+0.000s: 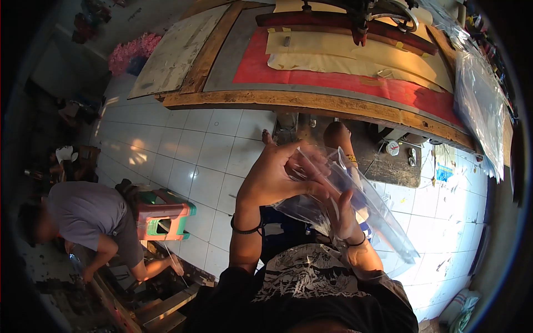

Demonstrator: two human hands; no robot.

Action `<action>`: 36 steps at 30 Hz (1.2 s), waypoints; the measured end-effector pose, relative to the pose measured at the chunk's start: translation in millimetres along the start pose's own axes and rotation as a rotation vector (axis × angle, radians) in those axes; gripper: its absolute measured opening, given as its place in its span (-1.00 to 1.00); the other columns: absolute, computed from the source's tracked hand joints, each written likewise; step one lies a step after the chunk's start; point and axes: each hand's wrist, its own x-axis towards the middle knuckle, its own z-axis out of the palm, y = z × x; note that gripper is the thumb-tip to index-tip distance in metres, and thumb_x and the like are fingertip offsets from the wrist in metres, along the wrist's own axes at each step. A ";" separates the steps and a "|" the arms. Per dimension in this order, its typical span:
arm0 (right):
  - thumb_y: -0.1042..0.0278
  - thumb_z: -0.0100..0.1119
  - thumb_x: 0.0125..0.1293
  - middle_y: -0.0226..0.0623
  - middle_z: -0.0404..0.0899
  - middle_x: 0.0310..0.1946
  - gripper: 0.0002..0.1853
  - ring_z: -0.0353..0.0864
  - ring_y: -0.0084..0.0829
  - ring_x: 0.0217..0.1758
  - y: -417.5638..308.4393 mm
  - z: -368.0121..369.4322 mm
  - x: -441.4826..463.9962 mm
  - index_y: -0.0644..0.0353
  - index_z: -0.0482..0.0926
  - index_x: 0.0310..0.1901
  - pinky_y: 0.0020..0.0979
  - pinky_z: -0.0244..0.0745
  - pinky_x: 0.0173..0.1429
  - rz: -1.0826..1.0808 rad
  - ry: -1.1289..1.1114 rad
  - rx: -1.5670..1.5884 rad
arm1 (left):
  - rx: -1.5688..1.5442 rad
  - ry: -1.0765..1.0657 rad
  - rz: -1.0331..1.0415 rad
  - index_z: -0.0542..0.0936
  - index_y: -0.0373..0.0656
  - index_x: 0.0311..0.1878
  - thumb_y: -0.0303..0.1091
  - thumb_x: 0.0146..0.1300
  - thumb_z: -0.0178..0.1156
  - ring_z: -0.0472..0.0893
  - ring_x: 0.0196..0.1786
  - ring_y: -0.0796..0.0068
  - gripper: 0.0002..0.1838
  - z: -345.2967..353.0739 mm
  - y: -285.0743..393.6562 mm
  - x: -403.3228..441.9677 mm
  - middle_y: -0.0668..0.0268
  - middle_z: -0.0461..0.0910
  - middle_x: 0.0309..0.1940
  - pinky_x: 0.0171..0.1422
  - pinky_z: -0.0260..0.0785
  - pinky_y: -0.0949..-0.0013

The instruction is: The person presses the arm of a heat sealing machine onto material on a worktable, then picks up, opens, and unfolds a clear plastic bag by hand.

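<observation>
A clear plastic sheet or bag [383, 213] hangs between my hands over my lap, its long folded edge slanting down to the right. My left hand [283, 175] is closed on its upper part, with fingers curled toward the right. Lower down and to the right, my right hand [345, 216] grips the same plastic, partly seen through it. Both hands are just below the front edge of the wooden worktable [311, 102], not touching it.
On the table, a dark machine head [363, 22] stands over tan paper [355, 58] and a red sheet [258, 61]. More clear plastic [480, 100] drapes off the right end. A co-worker [91, 213] bends beside stacked stools [166, 213] at left.
</observation>
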 end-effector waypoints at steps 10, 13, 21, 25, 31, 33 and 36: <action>-0.18 -0.45 0.52 0.06 0.27 0.36 -0.26 0.22 -0.16 0.46 32.3 -9.3 -15.0 0.38 0.19 0.38 -0.27 0.09 0.45 -0.044 -0.048 -0.116 | -0.068 0.080 0.142 0.58 -0.33 -0.08 -0.38 0.05 0.47 0.72 -0.17 0.47 -0.60 2.1 1.4 9.8 0.20 0.71 -0.29 -0.08 0.58 0.46; -0.13 -0.44 0.53 0.04 0.25 0.38 -0.29 0.21 -0.10 0.46 20.7 -13.1 -9.8 0.38 0.19 0.39 -0.22 0.05 0.47 -0.130 -0.040 -0.231 | -0.062 0.085 0.209 0.57 -0.32 -0.02 -0.39 0.06 0.47 0.70 -0.16 0.49 -0.57 -0.9 -5.8 7.6 0.17 0.68 -0.20 -0.07 0.58 0.46; -0.23 -0.50 0.50 0.07 0.35 0.29 -0.20 0.37 -0.07 0.35 13.5 -11.7 -10.3 0.44 0.23 0.35 -0.23 0.30 0.35 0.012 0.040 -0.222 | 0.205 0.197 0.394 0.59 -0.25 -0.15 -0.45 0.01 0.47 0.68 -0.16 0.46 -0.67 0.7 -2.4 4.4 0.21 0.65 -0.09 -0.08 0.55 0.44; -0.15 -0.44 0.54 0.02 0.39 0.26 -0.29 0.44 -0.11 0.30 23.8 -9.1 -11.9 0.39 0.23 0.36 -0.22 0.35 0.31 -0.050 0.092 -0.209 | 0.288 0.167 0.315 0.58 -0.24 -0.31 -0.38 0.05 0.45 0.69 -0.21 0.43 -0.76 -8.7 14.0 2.9 0.24 0.68 -0.19 -0.12 0.54 0.45; -0.09 -0.42 0.56 0.05 0.47 0.18 -0.34 0.48 -0.14 0.25 18.0 -5.2 -6.7 0.43 0.33 0.27 -0.26 0.32 0.32 -0.157 0.115 -0.334 | 0.421 0.071 0.281 0.57 -0.19 -0.43 -0.28 -0.05 0.50 0.72 -0.23 0.35 -0.71 -21.3 31.2 4.7 0.23 0.71 -0.31 -0.18 0.53 0.38; -0.08 -0.43 0.56 0.07 0.49 0.15 -0.34 0.49 -0.15 0.24 17.4 -6.1 -6.0 0.44 0.34 0.26 -0.26 0.32 0.32 -0.200 0.118 -0.381 | 0.433 0.069 0.265 0.58 -0.19 -0.43 -0.27 -0.03 0.49 0.72 -0.23 0.34 -0.73 -21.1 34.9 4.3 0.23 0.72 -0.29 -0.19 0.53 0.38; -0.09 -0.33 0.52 0.10 0.57 0.05 -0.36 0.57 -0.06 0.14 16.5 -0.2 -8.8 0.39 0.48 0.17 -0.24 0.34 0.25 -0.119 0.208 -0.307 | 0.425 0.041 0.325 0.60 -0.18 -0.43 -0.28 0.00 0.47 0.72 -0.22 0.35 -0.76 -21.4 34.3 7.0 0.24 0.71 -0.25 -0.19 0.52 0.38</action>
